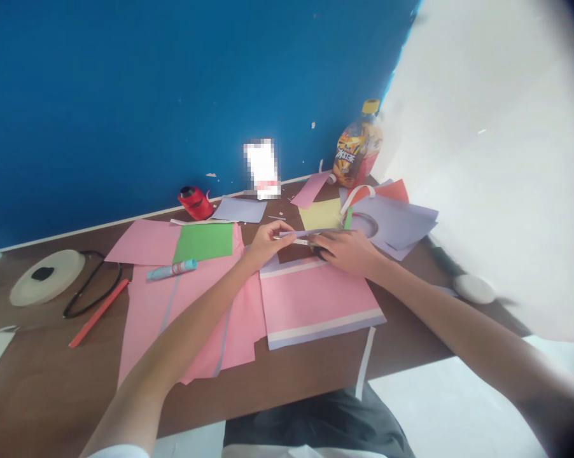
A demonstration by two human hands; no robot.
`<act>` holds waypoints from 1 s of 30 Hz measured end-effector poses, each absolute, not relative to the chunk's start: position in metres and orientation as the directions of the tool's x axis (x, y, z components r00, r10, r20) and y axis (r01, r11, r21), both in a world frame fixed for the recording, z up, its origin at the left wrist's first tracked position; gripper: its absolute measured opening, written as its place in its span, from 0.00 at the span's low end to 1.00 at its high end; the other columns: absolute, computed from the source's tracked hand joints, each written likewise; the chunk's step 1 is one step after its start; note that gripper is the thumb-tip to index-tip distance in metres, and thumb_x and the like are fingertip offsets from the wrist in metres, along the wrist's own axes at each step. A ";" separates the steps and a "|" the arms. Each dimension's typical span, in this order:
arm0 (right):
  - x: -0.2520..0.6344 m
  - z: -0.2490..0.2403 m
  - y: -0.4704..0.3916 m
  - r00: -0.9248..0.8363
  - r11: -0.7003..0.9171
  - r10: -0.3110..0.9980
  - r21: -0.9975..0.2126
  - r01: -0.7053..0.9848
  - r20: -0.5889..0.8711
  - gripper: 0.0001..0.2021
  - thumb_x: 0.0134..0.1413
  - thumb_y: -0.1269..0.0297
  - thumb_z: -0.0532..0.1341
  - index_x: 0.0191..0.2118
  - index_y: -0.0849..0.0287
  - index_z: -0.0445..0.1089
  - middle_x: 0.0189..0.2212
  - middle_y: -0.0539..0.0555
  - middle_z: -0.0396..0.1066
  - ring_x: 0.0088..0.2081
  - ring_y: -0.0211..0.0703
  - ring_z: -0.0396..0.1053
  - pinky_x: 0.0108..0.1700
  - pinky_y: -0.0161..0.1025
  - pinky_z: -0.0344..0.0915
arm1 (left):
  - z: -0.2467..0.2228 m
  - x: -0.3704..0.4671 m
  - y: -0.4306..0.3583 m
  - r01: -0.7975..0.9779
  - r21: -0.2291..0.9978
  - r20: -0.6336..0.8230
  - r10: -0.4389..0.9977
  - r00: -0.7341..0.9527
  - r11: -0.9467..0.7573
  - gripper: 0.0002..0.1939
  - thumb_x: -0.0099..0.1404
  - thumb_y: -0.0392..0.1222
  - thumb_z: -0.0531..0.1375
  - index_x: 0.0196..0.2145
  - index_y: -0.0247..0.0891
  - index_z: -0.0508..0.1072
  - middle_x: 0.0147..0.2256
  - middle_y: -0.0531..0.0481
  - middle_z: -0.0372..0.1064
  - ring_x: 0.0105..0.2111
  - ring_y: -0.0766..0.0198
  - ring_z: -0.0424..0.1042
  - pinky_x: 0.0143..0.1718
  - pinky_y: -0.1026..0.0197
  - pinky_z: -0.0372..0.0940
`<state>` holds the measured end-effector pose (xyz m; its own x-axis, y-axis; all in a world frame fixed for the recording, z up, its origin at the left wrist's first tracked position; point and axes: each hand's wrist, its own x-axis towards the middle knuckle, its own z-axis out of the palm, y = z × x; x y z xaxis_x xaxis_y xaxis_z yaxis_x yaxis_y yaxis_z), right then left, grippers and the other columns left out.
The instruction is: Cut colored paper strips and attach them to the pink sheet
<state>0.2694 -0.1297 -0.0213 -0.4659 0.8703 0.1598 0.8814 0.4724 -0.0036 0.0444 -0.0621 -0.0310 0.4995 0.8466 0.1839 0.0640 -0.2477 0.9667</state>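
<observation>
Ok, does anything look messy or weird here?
Yes: a white strip pokes over the front edge of the table, as if it might slip off. The blue wall also has little pale marks; I can't tell if they're chips or stuck scraps.

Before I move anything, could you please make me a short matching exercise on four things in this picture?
Things:
1. bottle
2. disc
3. strip
4. tube

Descriptions:
A. purple, at the left hand
B. pale blue, on pink paper
C. yellow-capped
D. white and round

Pairs: 1-C, 2-D, 3-A, 4-B.
</observation>
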 end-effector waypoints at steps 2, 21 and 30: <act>0.270 -0.021 -0.129 -0.475 0.477 0.869 0.019 0.879 0.143 0.18 0.63 0.67 0.49 0.54 0.56 0.68 0.37 0.55 0.76 0.34 0.44 0.71 0.29 0.38 0.46 | -0.033 0.045 -0.061 0.066 0.972 0.167 0.856 0.489 -0.227 0.12 0.59 0.48 0.64 0.31 0.36 0.74 0.29 0.51 0.71 0.31 0.66 0.69 0.35 0.63 0.61; 0.281 -0.034 -0.122 -0.208 0.350 0.889 -0.312 0.884 0.408 0.17 0.55 0.64 0.58 0.50 0.54 0.72 0.34 0.52 0.79 0.31 0.44 0.73 0.31 0.36 0.59 | -0.041 0.044 -0.053 -0.155 0.988 0.043 0.933 0.357 0.014 0.11 0.59 0.48 0.64 0.33 0.37 0.72 0.27 0.52 0.72 0.26 0.72 0.68 0.31 0.67 0.62; 0.280 -0.034 -0.117 -0.059 0.305 0.903 -0.538 0.786 0.425 0.15 0.56 0.59 0.59 0.47 0.58 0.72 0.30 0.53 0.76 0.28 0.42 0.71 0.33 0.36 0.63 | -0.044 0.044 -0.052 -0.101 0.994 0.080 0.918 0.389 -0.044 0.13 0.59 0.48 0.64 0.36 0.36 0.73 0.24 0.54 0.70 0.24 0.71 0.66 0.29 0.66 0.61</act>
